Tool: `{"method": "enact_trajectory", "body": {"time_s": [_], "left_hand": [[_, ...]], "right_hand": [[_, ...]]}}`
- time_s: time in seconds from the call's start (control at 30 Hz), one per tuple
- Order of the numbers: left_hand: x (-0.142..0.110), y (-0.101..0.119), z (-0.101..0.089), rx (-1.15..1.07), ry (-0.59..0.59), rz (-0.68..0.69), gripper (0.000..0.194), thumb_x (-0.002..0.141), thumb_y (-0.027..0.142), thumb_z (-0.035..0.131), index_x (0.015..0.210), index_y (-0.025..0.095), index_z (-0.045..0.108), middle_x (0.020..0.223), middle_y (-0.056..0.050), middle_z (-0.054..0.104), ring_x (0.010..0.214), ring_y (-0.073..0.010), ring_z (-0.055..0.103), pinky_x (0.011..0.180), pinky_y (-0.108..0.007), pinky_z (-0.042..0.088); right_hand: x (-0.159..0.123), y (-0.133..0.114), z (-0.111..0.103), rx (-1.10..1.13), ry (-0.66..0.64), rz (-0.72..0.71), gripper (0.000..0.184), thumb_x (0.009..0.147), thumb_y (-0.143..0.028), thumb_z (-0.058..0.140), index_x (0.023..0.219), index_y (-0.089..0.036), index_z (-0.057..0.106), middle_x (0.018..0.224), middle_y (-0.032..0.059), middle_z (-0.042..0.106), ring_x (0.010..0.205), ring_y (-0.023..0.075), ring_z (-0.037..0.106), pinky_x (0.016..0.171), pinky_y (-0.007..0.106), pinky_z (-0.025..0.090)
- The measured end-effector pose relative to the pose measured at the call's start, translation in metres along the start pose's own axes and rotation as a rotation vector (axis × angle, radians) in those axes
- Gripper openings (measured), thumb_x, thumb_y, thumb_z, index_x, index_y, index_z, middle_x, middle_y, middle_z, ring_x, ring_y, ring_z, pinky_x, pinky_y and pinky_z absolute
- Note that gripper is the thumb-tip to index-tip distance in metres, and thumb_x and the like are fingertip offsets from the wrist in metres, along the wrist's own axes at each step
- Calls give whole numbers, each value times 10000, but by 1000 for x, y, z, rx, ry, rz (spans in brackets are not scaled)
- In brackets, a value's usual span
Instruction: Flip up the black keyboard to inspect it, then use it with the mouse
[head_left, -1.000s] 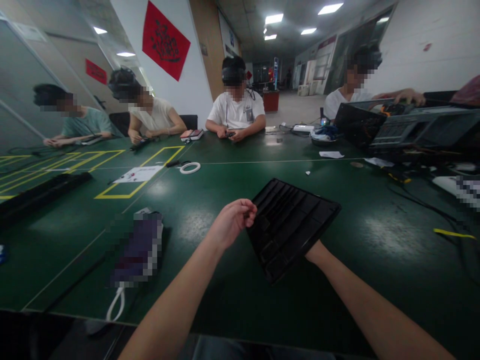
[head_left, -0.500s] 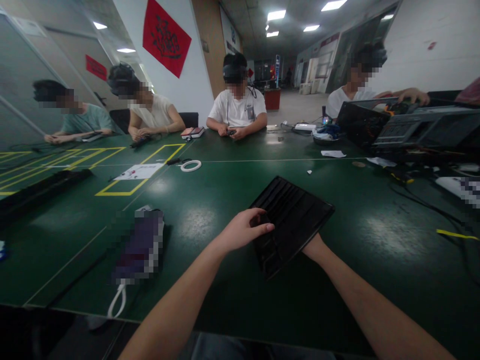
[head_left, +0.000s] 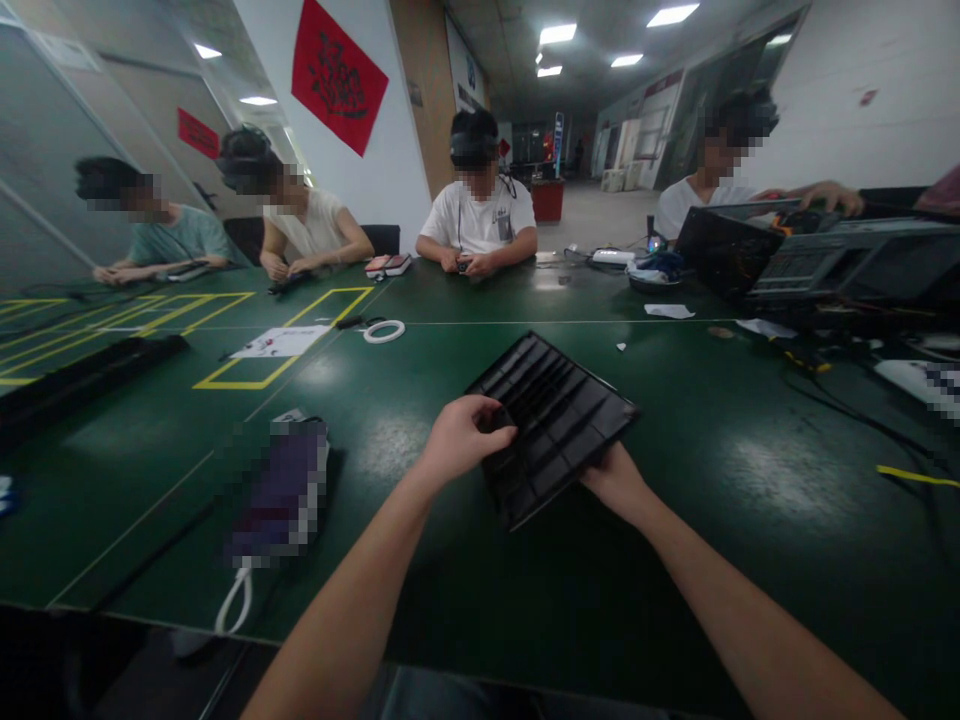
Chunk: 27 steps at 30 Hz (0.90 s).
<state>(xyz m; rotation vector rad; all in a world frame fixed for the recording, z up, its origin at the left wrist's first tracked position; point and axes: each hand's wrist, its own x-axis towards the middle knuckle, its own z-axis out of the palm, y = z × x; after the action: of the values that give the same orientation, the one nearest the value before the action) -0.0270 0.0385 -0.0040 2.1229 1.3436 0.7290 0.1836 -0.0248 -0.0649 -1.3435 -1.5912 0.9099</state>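
Note:
A black ribbed plastic panel [head_left: 562, 415] is held tilted above the table, its slatted inner face turned up toward me. My left hand [head_left: 469, 435] is closed at the panel's left side, with the thumb over the face and the fingertips bent onto the ribs. From underneath, my right hand [head_left: 615, 482] supports the lower right edge, and most of its fingers are hidden behind the panel.
The green table [head_left: 420, 590] spreads around me. On the left lie a purple pouch [head_left: 281, 490] and a long black bar [head_left: 90, 375]. A white ring [head_left: 383, 331] sits farther back. An open computer case [head_left: 825, 255] stands at right, near a person. Several people sit opposite.
Both hands have shifted left and slightly away from me with the panel. It has turned so that more of its ribbed face shows.

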Motion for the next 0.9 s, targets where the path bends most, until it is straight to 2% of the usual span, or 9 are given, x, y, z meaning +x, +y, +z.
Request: {"method": "enact_trajectory", "body": {"time_s": [0.1,0.2,0.33,0.47,0.53,0.6,0.7,0.77,0.9], "left_hand": [[13,-18,-19,218,152,-150,388,668,449,605,912,152,653,768,-52,630,671,-169,561,567,-264,380],[26,-40,-31,426,228,-326,369,702,489,534,826,164,660,763,-68,643,704,-197,583,562,-268,365],[36,-66,-32,593,246,-512,403,707,517,490,754,155,662,811,-127,662,786,-265,605,590,-296,394],[36,-79,-27,643,211,-569,450,706,515,501,816,113,673,846,-186,656,846,-321,603,642,-345,426],[35,-80,-27,655,208,-550,469,718,515,502,843,94,668,856,-199,645,874,-336,594,672,-364,434],[34,-76,-26,698,266,-497,489,735,510,496,893,74,650,904,-212,624,912,-343,575,708,-383,438],[31,-63,-23,754,424,-341,436,788,443,461,969,76,614,984,-195,592,952,-315,547,761,-386,436],[27,-50,-16,717,468,-207,340,825,364,430,956,106,609,958,-147,598,930,-269,548,774,-356,436],[13,-21,15,599,334,85,230,858,257,397,846,150,600,832,-80,597,833,-197,549,733,-299,436]], "right_hand": [[0,-4,-6,-50,-22,28,339,730,-395,594,1013,-210,605,1055,47,587,996,194,535,909,415,414],[-1,-11,-9,-81,-39,82,334,753,-376,567,1053,-232,593,1098,38,558,1010,189,516,902,424,407],[-3,-15,-7,-86,-75,107,325,762,-370,559,1058,-239,587,1113,32,546,1019,186,500,902,425,400],[-2,-13,-6,-89,-70,103,319,757,-367,565,1046,-234,594,1099,31,550,1016,181,500,904,418,399],[-1,-11,-6,-95,-70,104,323,752,-368,570,1044,-232,597,1097,33,550,1016,181,501,904,417,401],[-1,-10,-7,-100,-69,108,341,749,-373,573,1060,-235,592,1107,36,546,1021,184,500,905,419,402],[-1,-10,-8,-101,-54,130,382,746,-380,575,1102,-242,573,1140,40,533,1030,190,499,902,419,405],[-1,-9,-8,-89,-30,130,396,742,-383,579,1112,-242,569,1147,42,533,1034,191,500,908,415,405],[0,-6,-11,-40,39,128,415,732,-404,587,1109,-231,571,1122,47,552,1022,195,515,908,417,411]]}}
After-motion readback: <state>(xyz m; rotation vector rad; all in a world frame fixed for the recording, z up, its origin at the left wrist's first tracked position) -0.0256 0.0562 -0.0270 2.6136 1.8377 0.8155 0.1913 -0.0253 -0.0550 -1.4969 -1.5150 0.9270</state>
